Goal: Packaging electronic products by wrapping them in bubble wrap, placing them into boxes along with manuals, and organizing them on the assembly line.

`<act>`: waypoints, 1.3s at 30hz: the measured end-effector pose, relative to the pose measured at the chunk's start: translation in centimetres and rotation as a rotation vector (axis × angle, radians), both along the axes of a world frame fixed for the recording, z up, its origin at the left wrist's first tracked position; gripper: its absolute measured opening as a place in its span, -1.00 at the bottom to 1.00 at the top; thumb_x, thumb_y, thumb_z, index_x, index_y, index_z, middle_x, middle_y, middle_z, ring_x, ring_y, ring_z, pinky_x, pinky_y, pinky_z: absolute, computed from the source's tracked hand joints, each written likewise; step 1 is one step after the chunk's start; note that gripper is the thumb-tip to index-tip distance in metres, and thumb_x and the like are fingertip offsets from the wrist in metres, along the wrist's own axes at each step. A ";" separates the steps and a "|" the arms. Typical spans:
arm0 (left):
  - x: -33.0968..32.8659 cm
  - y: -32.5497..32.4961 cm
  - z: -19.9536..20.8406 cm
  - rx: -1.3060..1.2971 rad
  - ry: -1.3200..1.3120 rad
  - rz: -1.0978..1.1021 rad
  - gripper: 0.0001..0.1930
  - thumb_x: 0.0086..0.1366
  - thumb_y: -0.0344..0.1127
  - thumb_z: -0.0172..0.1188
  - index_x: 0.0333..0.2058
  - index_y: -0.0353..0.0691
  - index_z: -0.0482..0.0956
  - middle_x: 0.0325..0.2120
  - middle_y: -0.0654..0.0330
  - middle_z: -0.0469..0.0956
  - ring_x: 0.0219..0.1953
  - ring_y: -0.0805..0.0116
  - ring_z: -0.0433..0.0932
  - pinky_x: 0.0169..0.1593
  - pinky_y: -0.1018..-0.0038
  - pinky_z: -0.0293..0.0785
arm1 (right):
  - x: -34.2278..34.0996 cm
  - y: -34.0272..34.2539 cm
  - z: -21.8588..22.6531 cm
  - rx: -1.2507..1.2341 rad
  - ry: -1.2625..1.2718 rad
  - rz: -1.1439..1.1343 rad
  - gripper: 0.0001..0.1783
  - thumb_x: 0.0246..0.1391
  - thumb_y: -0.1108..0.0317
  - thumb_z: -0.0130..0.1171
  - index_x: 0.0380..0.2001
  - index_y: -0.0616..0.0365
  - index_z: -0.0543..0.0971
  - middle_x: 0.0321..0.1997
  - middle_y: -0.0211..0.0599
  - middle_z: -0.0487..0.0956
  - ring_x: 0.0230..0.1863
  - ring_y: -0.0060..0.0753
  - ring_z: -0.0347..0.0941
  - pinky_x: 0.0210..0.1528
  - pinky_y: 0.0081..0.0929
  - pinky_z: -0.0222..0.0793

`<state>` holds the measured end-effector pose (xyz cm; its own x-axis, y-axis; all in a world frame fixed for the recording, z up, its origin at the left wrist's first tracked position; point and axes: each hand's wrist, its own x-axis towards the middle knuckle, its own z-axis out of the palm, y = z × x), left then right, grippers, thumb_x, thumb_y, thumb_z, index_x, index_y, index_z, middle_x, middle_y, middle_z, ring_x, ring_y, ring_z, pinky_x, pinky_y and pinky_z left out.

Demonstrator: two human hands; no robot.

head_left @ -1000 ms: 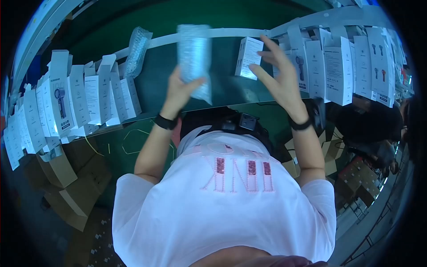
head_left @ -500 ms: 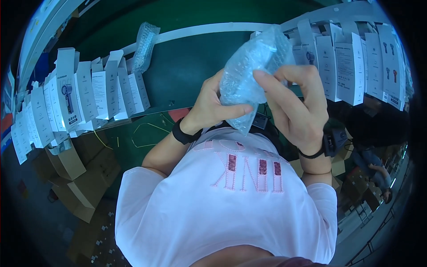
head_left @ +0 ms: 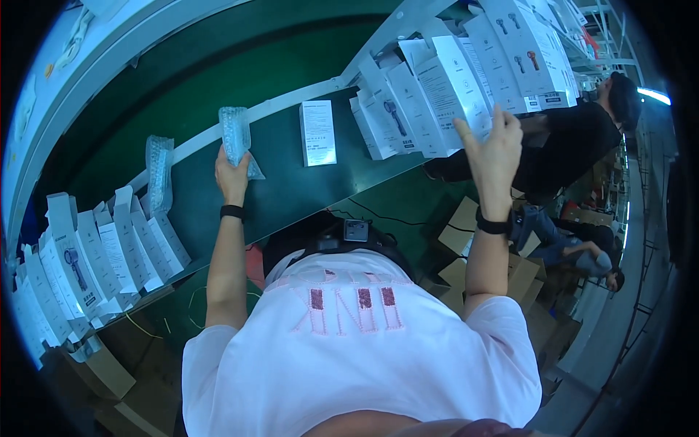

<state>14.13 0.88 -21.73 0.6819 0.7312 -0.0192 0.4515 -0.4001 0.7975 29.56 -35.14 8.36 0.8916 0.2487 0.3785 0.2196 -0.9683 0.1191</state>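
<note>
My left hand [head_left: 232, 177] is closed round the lower part of a bubble-wrap pouch [head_left: 234, 131], which stands upright over the green table by its far rail. What the pouch holds cannot be made out. To its left, a second bubble-wrap pouch [head_left: 159, 175] leans up beside the row of boxes. My right hand [head_left: 496, 156] is open, thumb and fingers apart, at the near side of several white cartons [head_left: 451, 84] with raised flaps. Its thumb tip overlaps one carton's lower edge; whether they touch is unclear. Between my hands one white box [head_left: 318, 133] rests alone on the table.
Another row of open white cartons [head_left: 98, 255] lines the table's left end. A white rail [head_left: 291, 98] runs along the far side of the green tabletop [head_left: 284, 193]. Brown cardboard boxes [head_left: 459, 226] sit on the floor. A person in black [head_left: 575, 149] is beyond the right-hand cartons.
The view has swung to the right. My right hand has let go of the bubble wrap and moved out to the right-hand cartons. My left hand has carried the pouch away from my chest, leftward.
</note>
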 end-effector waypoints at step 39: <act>-6.8 -9.1 11.6 -2.052 -0.834 0.012 -0.37 0.24 0.11 0.15 0.14 -0.16 0.28 0.08 0.14 0.40 0.11 0.25 0.40 0.21 0.26 0.24 | -9.6 17.2 -5.6 0.158 0.830 0.762 -0.39 -0.17 0.21 0.37 0.01 0.20 0.51 -0.08 0.06 0.45 -0.04 -0.02 0.43 0.04 -0.24 0.32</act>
<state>7.29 -8.19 -10.14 0.9381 0.0963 -0.3328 -0.1189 0.9917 -0.0484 19.99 -17.91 2.76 0.5182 0.8354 -0.1830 0.7119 -0.5400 -0.4491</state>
